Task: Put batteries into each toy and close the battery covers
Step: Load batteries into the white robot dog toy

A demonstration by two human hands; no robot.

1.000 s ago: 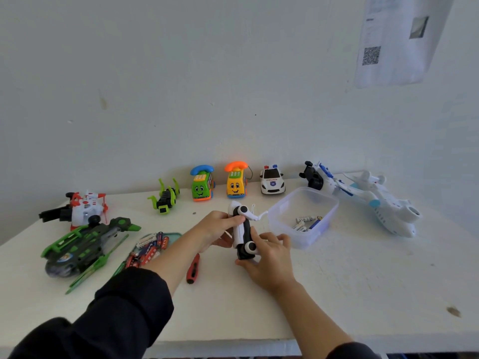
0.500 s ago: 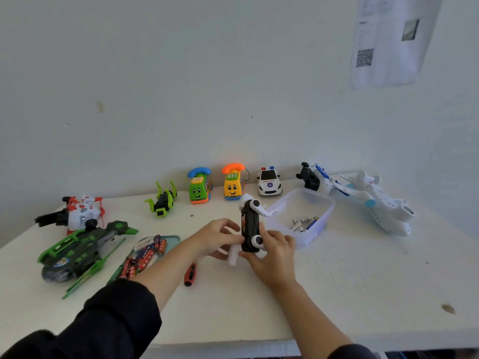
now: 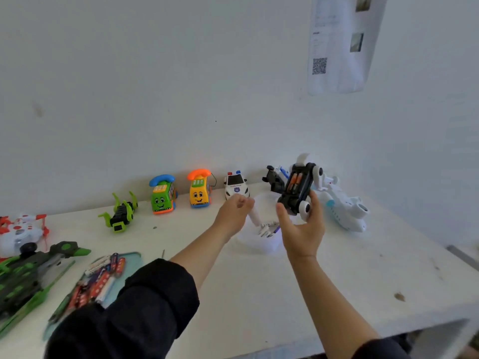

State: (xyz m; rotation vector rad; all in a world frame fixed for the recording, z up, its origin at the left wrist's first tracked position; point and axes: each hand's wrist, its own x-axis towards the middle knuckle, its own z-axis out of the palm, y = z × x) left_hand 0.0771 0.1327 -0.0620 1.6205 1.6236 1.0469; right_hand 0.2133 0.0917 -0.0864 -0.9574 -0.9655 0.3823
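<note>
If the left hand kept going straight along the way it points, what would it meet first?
Probably the white police car: the left hand points toward the back wall just below it. Depth is unclear; it may still be well short.

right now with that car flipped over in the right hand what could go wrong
1. The right hand holds the black toy car underside up, above the table, with its batteries exposed and no cover visible; tilting it could spill them.
2. The left hand is off the car, so a one-handed grip may slip.
3. The clear container sits right below; a drop could knock it.
</note>
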